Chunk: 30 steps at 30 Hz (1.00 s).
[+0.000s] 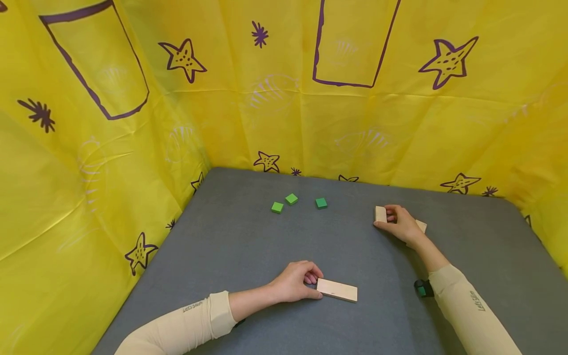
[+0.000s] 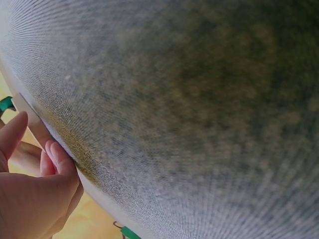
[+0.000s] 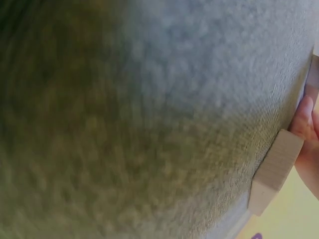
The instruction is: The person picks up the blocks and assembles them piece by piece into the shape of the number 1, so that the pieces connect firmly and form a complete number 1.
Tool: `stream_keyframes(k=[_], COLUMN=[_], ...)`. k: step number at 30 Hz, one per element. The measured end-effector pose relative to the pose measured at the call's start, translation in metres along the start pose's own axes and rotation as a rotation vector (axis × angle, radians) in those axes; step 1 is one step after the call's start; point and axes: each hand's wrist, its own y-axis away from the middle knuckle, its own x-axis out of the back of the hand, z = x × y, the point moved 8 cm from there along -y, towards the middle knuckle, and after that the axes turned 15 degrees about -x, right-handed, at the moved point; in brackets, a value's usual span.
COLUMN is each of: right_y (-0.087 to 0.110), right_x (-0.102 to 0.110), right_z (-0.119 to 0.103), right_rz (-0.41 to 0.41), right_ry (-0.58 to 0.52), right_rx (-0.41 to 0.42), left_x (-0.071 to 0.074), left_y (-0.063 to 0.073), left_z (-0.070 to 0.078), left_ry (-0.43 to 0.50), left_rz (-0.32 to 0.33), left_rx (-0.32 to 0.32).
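Note:
A long, flat wooden block point(image 1: 338, 290) lies on the grey table near the front. My left hand point(image 1: 293, 282) pinches its left end between thumb and fingers; the left wrist view shows this wooden block point(image 2: 33, 119) edge-on at the fingertips. Farther back on the right, my right hand point(image 1: 401, 224) holds a smaller wooden block point(image 1: 380, 214) between thumb and fingers. Another wooden block point(image 1: 421, 226) sits beside that hand, partly hidden behind the wrist. In the right wrist view, this wooden block point(image 3: 275, 172) rests on the cloth close to the hand point(image 3: 309, 149).
Two light green square blocks point(image 1: 277, 207) and a darker green one point(image 1: 321, 203) lie toward the back of the grey table point(image 1: 222, 236). Yellow curtains point(image 1: 275, 118) with purple drawings hang along its back and sides.

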Motion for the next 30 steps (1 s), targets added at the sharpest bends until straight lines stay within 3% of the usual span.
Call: stream_keyframes(k=[8,20,30], right_y=[0.0014,0.0026,-0.0011], right_x=[0.0007,0.0008,0.0015], right_z=[-0.0018,0.0024,0.0073], right_rz=[-0.042,-0.172,-0.163], right_ry=[-0.010,-0.023,-0.023], right_rx=[0.025,0.067,0.047], left_x=[0.0010,0.0011,0.0006], left_y=[-0.0006,-0.0002,-0.0003], left_z=[-0.0019,-0.0036,-0.0062], left_ry=[0.024,0.035,0.049], left_rz=[-0.007,-0.011,-0.006], left_rx=[0.032,0.042,0.054])
